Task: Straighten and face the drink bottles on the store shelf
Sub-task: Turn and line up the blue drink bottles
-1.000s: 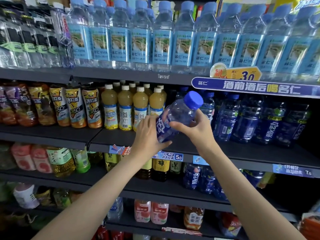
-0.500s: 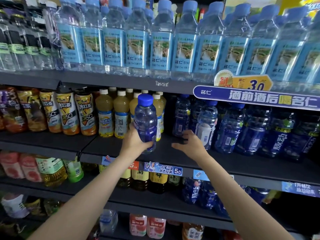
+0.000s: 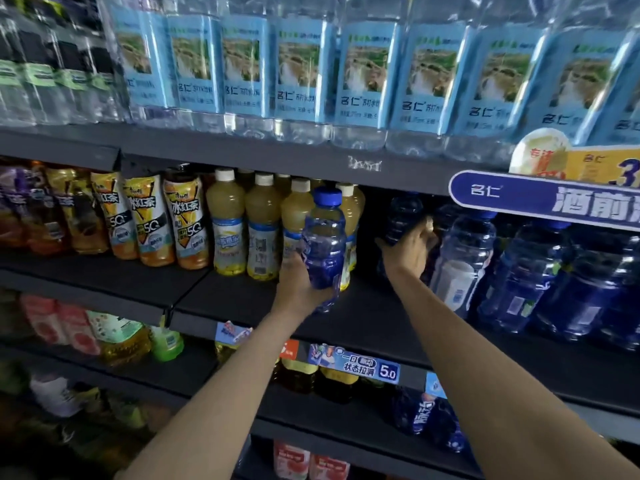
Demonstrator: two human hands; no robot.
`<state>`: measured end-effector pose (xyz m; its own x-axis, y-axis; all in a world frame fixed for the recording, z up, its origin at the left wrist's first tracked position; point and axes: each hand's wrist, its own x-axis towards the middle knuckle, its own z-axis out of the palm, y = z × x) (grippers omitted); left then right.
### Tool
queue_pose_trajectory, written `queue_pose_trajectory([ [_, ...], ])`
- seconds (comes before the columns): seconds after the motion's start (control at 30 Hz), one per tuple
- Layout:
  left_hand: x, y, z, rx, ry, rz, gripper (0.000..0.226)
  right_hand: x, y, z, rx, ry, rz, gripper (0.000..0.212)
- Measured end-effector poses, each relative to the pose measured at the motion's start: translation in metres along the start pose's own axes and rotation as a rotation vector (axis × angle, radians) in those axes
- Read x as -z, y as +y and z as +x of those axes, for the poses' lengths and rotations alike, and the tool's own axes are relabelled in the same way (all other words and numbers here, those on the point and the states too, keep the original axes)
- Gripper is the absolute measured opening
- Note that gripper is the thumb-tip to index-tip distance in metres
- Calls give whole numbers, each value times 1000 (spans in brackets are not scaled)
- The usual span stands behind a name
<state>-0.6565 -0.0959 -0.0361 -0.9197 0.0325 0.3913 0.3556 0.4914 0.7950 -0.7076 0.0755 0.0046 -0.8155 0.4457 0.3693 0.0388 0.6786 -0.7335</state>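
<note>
Left hand grips blue-capped bottle upright, clear of shelf, likely freeing space | right hand fingers curl round rear blue bottle, probably drawing it forward.

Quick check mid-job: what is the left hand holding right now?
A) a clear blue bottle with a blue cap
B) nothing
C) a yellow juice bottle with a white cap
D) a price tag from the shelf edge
A: the left hand grips the clear blue plastic bottle with the blue cap upright by its lower body, in front of the yellow juice bottles with white caps.
</note>
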Motion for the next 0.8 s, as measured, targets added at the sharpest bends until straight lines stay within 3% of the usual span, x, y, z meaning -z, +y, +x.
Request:
queue_pose_trajectory([
  [0.2, 4, -4, 5, 34, -89, -68, 69, -26, 6, 3, -187, 23, 163, 94],
  [0.53, 1, -5, 3, 183, -102, -109, 85, 9, 23, -51, 55, -44, 87, 82],
  [0.67, -5, 2, -12, 227, 26, -12, 65, 25, 20, -72, 85, -110, 63, 86],
  [0.8, -10, 14, -42, 69, 359, 99, 55, 39, 20, -90, 106, -143, 104, 86],
])
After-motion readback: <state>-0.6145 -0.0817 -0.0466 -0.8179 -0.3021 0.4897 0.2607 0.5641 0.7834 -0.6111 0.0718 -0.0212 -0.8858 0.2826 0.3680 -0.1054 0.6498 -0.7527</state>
